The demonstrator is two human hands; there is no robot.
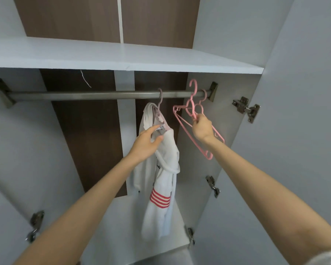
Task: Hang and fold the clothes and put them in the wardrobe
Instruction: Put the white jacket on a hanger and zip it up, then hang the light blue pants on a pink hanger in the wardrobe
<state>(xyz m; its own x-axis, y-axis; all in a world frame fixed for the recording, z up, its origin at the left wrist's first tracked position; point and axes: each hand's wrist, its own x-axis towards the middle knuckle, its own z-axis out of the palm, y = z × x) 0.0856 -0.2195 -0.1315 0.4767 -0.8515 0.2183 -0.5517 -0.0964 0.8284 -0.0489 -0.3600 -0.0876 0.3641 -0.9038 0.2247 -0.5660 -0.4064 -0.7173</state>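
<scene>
A white garment (163,175) with red stripes on one sleeve hangs from a pale mauve hanger (159,109) hooked over the metal rail (84,95) inside the wardrobe. My left hand (146,143) holds the garment's shoulder and the hanger's arm. To the right, my right hand (203,127) grips an empty pink hanger (194,119) by its neck; its hook is lifted above the rail. A second pink hanger (203,100) still hooks on the rail just behind it.
A white shelf (122,54) runs above the rail. The open right door (294,131) carries metal hinges (246,108); the left door (11,150) stands open too. A white floor panel (126,217) lies below the garment.
</scene>
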